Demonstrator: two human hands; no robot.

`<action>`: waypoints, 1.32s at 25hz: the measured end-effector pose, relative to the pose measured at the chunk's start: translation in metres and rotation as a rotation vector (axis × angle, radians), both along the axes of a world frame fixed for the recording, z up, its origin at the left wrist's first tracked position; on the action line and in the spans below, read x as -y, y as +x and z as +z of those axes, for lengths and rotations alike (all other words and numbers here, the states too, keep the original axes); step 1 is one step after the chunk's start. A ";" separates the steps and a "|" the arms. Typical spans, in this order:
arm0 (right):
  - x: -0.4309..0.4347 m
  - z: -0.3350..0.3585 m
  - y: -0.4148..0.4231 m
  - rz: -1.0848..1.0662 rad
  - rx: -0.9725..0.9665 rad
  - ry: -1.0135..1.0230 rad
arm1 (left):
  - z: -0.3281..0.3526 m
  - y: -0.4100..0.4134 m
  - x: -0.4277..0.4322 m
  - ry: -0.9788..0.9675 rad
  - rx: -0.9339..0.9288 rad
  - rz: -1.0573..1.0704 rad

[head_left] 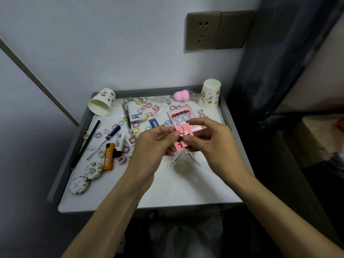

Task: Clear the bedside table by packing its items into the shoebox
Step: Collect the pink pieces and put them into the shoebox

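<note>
Pink card occupies both hands. The fingers [173, 135] of the left hand [154, 146] and of the right hand [212, 144] pinch a small slotted pink card piece [181, 139] from either side, thumbs on its face. They hold it in the air just above the middle of the bench [186, 192]. Both grips are clamped on it, so neither hand is free.

Just behind the card lies a pink cartoon packet [179, 118]. Below the hands are white floss picks [170, 162] beside a round translucent lid [183, 165].

Further left sit a white eraser [137, 117], a purple-handled screwdriver [109, 134], an orange lighter [108, 158], a dark pencil [89, 140] and 2 round floral tins [93, 170]. Many small pastel rings [135, 124] are scattered among them.

At the back corners, 1 tipped paper cup [101, 105] lies on its side and 1 upturned paper cup [210, 94] stands mouth down. A pink fluffy item in clear wrap [179, 95] sits near the upturned cup.

The shoebox is not in view, so I cannot tell where it stands. In my judgement packing has barely begun, since nearly everything lies on the bench. The step in hand seems to be handling this 1 card, perhaps folding or flattening it. The next move calls for 1 hand to carry the card to the box wherever it sits. The other hand can then let go and reach for the nearby packet, and the loose rings will need gathering in handfuls.
</note>
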State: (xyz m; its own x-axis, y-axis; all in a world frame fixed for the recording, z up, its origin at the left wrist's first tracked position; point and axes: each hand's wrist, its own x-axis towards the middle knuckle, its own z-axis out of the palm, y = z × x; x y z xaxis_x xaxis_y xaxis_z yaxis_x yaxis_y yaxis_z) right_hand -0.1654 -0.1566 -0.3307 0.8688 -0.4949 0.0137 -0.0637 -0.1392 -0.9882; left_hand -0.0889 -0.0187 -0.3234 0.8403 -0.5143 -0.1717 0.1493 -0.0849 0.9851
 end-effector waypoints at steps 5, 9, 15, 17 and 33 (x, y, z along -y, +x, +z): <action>0.004 -0.001 0.000 -0.029 -0.002 -0.042 | -0.002 0.003 0.002 -0.047 -0.074 -0.037; 0.002 0.002 -0.003 -0.019 0.016 -0.192 | -0.003 0.004 0.003 -0.068 -0.110 -0.058; 0.004 0.002 -0.004 0.008 0.013 -0.392 | -0.003 0.004 0.007 -0.094 -0.148 -0.032; 0.005 0.002 -0.005 0.019 0.003 -0.412 | -0.003 0.004 0.009 -0.095 -0.147 -0.031; 0.013 0.038 -0.057 -0.039 0.057 -0.640 | 0.028 -0.034 0.031 -0.084 -0.055 -0.039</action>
State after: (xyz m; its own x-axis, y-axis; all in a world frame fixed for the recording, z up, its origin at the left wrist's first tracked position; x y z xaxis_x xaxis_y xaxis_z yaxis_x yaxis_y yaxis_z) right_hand -0.2228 -0.1699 -0.2931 0.8395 -0.4049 0.3624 -0.0307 -0.7012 -0.7123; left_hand -0.1233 -0.0493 -0.2951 0.8096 -0.5613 -0.1718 0.2014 -0.0092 0.9795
